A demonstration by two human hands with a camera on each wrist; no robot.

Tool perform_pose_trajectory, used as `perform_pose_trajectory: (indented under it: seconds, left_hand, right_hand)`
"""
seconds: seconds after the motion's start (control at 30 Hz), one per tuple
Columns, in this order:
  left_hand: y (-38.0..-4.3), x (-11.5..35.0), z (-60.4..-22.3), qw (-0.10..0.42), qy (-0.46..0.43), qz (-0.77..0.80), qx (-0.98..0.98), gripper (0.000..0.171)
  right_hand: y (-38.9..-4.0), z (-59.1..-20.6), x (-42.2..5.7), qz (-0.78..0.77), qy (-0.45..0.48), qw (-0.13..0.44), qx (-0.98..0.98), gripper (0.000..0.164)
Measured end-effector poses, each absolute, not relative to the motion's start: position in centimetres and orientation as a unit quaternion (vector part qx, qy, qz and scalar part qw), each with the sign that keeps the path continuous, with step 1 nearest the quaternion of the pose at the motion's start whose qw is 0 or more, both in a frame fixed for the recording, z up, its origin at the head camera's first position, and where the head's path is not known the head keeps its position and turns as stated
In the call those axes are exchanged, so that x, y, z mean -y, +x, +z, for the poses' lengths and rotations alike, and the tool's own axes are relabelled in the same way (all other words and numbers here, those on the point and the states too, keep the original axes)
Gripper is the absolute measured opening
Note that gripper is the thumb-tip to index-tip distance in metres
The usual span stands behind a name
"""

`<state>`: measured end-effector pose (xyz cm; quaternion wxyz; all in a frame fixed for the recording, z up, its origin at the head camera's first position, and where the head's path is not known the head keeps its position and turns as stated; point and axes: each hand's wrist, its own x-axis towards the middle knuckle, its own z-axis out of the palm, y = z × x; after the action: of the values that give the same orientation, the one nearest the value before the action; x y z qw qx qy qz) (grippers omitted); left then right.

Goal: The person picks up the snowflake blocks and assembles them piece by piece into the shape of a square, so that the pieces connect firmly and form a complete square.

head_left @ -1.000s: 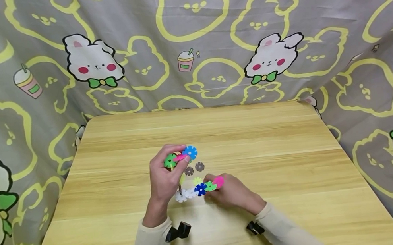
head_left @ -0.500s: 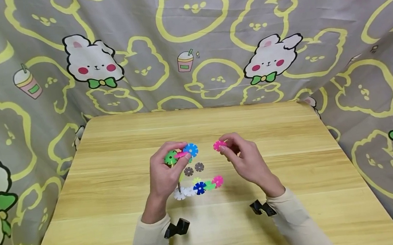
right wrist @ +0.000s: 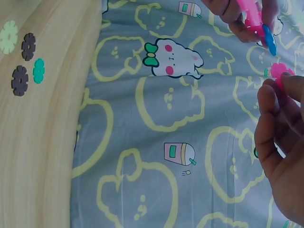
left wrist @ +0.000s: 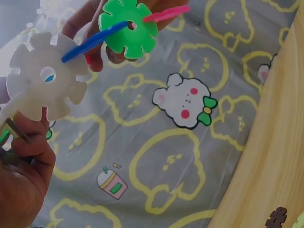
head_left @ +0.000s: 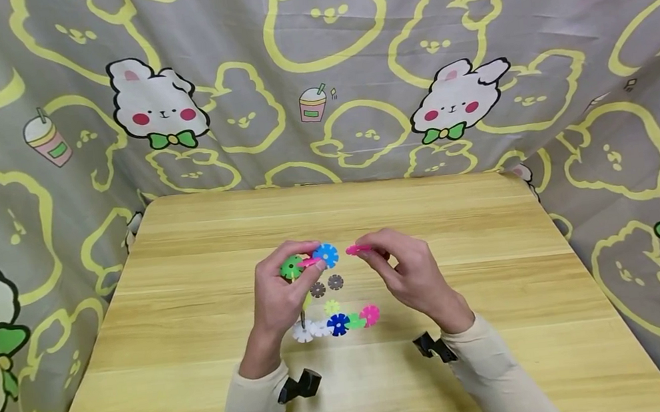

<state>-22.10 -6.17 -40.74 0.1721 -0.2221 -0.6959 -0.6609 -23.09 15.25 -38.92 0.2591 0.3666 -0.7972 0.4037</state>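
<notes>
My left hand (head_left: 279,295) grips a linked chain of notched plastic snowflake discs, its thumb and fingers at a pink disc and the light blue disc (head_left: 326,256) at the upper end. A green disc (head_left: 291,268) is beside them. Lower down, the chain runs through a white disc (head_left: 303,332) and a dark blue disc (head_left: 338,324) to a pink end disc (head_left: 370,314). My right hand (head_left: 418,270) pinches a separate pink disc (head_left: 359,248) between thumb and fingertips. It is edge-on, with a small gap between it and the light blue disc.
Loose on the wooden table (head_left: 492,256) lie two brown discs (right wrist: 20,80), a yellow-green disc (right wrist: 8,37) and a teal disc (right wrist: 39,71). A patterned curtain (head_left: 239,34) surrounds the back and sides of the table.
My right hand has risen from behind the chain's lower end with a pink disc and turned it edge-on, close to the light blue disc. The left hand keeps its grip, almost still.
</notes>
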Motion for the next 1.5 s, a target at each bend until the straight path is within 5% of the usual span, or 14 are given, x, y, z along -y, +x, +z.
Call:
perform_pose_trajectory:
  seconds: [0.23, 0.93, 1.3, 1.5]
  left_hand:
    - [-22.0, 5.7, -40.7, 0.145, -0.219, -0.665, 0.699, 0.021]
    - [-21.5, 4.9, -40.7, 0.083, -0.207, -0.686, 0.692, 0.020]
    - [-21.7, 5.1, -41.1, 0.086, -0.228, -0.680, 0.692, 0.018]
    - [-21.7, 5.7, -41.4, 0.097, -0.227, -0.680, 0.690, 0.018]
  right_hand:
    - [-23.2, -38.9, -15.1, 0.383, 0.400, 0.273, 0.786, 0.011]
    - [-23.3, -39.8, -14.9, 0.341, 0.455, 0.386, 0.727, 0.019]
    - [-23.3, -40.3, -14.3, 0.358, 0.457, 0.390, 0.715, 0.024]
    - [-23.4, -40.5, -14.6, 0.370, 0.458, 0.328, 0.739, 0.010]
